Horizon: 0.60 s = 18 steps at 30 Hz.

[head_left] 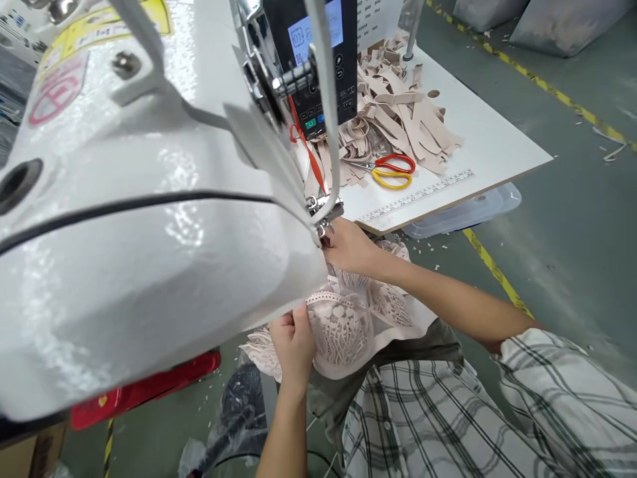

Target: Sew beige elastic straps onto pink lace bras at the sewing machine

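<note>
A pale pink lace bra (pixel 343 328) hangs over the lap, below the head of a white sewing machine (pixel 213 265). My left hand (pixel 294 335) pinches the bra's edge beside one cup, close under the machine head. Up by the needle area, my right hand (pixel 348 247) is closed, with its fingertips partly hidden behind the presser parts (pixel 326 216). Part of the bra lies beneath that hand, but what its fingers grip is out of sight. The machine head covers the stitching point.
Scissors (pixel 393 171) with red and yellow handles lie on the white table (pixel 488 143) near a printed ruler (pixel 418 196). Beige fabric strips (pixel 398 113) are heaped behind them. A control panel (pixel 323 79) stands upright. A clear plastic bin (pixel 468 209) sits under the table edge.
</note>
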Available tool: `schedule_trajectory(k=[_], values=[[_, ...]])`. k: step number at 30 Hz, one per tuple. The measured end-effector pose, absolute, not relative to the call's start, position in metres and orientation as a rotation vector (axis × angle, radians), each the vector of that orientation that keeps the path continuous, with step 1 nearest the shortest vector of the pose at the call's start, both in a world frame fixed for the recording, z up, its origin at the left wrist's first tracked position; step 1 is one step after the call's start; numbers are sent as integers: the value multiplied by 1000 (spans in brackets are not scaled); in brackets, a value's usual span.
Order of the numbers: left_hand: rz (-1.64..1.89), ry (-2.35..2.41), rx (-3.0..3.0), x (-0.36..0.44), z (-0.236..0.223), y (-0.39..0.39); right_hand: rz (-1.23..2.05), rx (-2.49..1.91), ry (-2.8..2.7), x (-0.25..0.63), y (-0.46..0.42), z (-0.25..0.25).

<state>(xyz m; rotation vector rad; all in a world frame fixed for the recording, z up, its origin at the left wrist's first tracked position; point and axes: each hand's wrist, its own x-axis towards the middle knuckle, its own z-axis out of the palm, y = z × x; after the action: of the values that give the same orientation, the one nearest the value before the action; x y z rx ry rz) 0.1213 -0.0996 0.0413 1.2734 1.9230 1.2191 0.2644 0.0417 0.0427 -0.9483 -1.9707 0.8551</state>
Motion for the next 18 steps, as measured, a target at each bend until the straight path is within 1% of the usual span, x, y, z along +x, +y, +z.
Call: schedule_trajectory(k=[8,14,18], values=[[1203,1995,1472,126,45,-98,905,-925,-1961,269,43,44],[1268,2031,1527,129,43,-96,947,-905,-1941,274,42,48],[1203,2049,1565,130,47,-97,960,-881,-1932,277,42,49]])
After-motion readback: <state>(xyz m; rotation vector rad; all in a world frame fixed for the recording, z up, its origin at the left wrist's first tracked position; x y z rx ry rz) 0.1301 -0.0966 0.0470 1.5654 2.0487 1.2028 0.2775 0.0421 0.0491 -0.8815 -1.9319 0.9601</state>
